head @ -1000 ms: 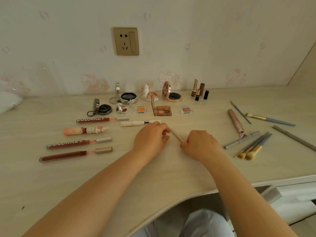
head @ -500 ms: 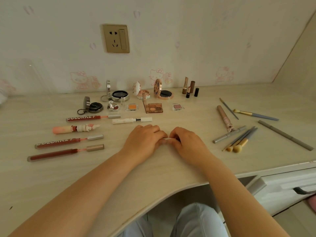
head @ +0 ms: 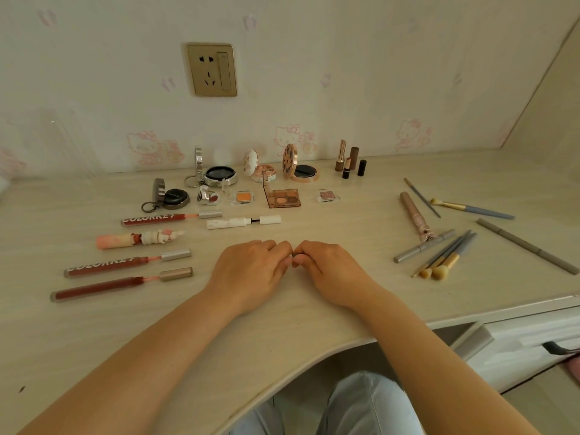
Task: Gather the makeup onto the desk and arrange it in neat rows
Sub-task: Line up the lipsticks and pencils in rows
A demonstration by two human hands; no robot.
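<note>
Centrally, hands (head: pixel 292 265) — knuckles touching

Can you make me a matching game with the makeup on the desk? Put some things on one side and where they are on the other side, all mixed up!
Things:
1. white mascara tube
2. yellow-headed brushes
3. little lipsticks
4. dark red lip gloss tube

Places:
A. standing at the back by the wall
B. lying on the far left, nearest the desk's front edge
C. lying just beyond the two hands
D. bunched together on the right side

Right pairs: 1-C, 2-D, 3-A, 4-B
</note>
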